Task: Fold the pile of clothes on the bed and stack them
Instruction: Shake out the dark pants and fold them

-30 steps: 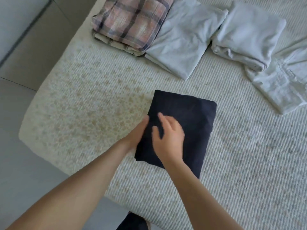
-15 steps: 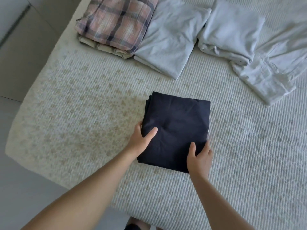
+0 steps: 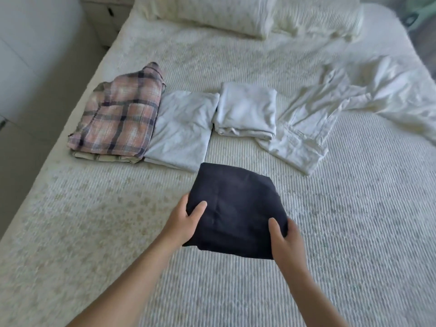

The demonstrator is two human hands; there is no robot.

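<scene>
Compared with half a second earlier, the folded dark garment [image 3: 236,208] has been raised from the bed [image 3: 354,232] and carried toward the far row of clothes; the view has also tilted up, so that pillows [image 3: 212,15] are now seen at the head of the bed.

The dark garment is gripped at its near corners: the left hand [image 3: 184,223] pinches the left edge with the thumb on top, and the right hand [image 3: 286,241] clamps the right corner likewise. The hands are held apart by the garment's width.

The garment is a smooth, roughly square navy packet. The bedcover is a ribbed, cream weave.

Counted beyond it: one pink plaid folded shirt [image 3: 118,119] stacked on a beige item [image 3: 101,158], one pale grey folded piece [image 3: 184,128], one white folded piece [image 3: 245,112], and one unfolded white garment [image 3: 304,135], crumpled. Two pillows are seen.
</scene>
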